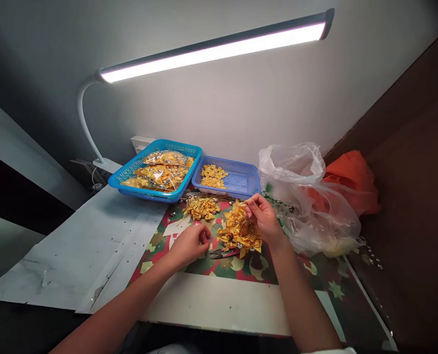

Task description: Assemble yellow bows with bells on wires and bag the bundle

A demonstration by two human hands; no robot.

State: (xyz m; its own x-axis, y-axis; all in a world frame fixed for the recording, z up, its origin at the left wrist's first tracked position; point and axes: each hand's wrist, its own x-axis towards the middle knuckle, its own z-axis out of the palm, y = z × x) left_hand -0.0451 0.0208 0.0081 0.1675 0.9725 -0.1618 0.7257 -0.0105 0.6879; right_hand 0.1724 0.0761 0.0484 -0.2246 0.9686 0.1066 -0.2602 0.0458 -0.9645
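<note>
At the front of the counter [211,301], right of center from where I stand behind the worker: right hand [266,220] is up over the upper right side of a heap of yellow fabric flowers [241,241], thumb and fingertips pinched together. Can't tell what, if anything, is in the pinch; too small. Thin gold wires show in the heap just below it, silver beads among the petals. Left hand [189,243] sits low, left of the heap and apart from it, fingers loosely curled, partly open, nothing visible in it. Pliers [224,253] lie between the left hand and the lower edge of the heap, partly under the flowers. Smaller flower pile [203,208] is behind the left hand, with a bunch of gold wire stems [219,196] lying along its back. All of that is on a patterned cover [257,269], red, green and cream. Behind: blue basket [245,182] with loose yellow pieces [213,175] in its left half; to its left, teal basket [119,183] loaded with clear bags of beaded yellow flowers [160,173]. Right of the blue basket, crumpled clear plastic bag [296,169], orange bag [353,169] behind it. White sheet [93,246] covers the left side, small specks scattered on it. Lamp [219,53] is lit, its long bar spanning above everything.
</note>
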